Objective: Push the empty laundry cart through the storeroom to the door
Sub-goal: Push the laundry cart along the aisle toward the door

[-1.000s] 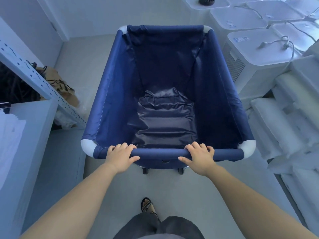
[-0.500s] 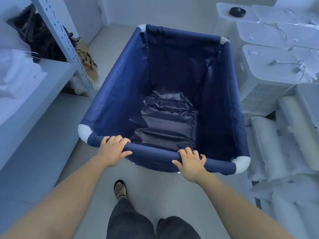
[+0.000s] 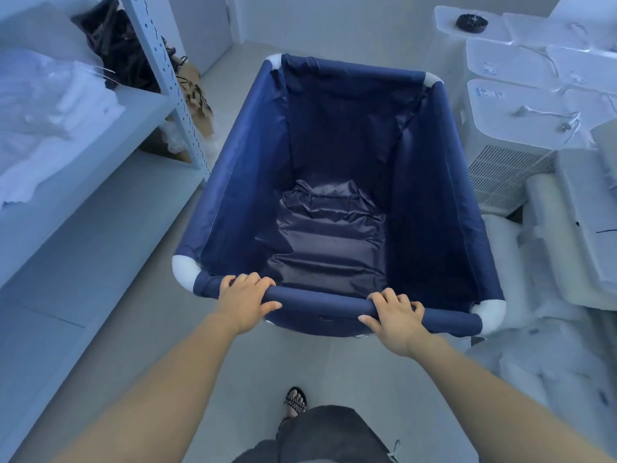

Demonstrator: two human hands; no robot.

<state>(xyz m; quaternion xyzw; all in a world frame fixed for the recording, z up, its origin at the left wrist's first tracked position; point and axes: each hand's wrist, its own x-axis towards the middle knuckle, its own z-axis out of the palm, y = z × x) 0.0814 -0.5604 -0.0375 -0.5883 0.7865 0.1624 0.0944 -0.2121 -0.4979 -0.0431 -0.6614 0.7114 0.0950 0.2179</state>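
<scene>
The laundry cart (image 3: 240, 168) is a deep navy fabric bin with white corner pieces, standing on the grey floor in front of me. Its inside holds nothing but its crumpled dark lining. My left hand (image 3: 245, 295) grips the near padded rail (image 3: 320, 300) toward its left end. My right hand (image 3: 395, 315) grips the same rail toward its right end. The cart points up and slightly left, toward a pale door (image 3: 200, 25) at the far left corner. Its wheels are hidden under the fabric.
A metal shelf unit (image 3: 167, 85) with folded white linen (image 3: 50, 108) and dark hangers runs along the left. Cardboard and bags (image 3: 197, 105) lie by its post. White appliances (image 3: 521, 108) and wrapped white rolls (image 3: 521, 248) crowd the right. Grey floor runs ahead.
The cart has rolled forward and swung to the left, toward the far corner. The shelf post and appliances have slid closer. Both hands keep their grip on the rail.
</scene>
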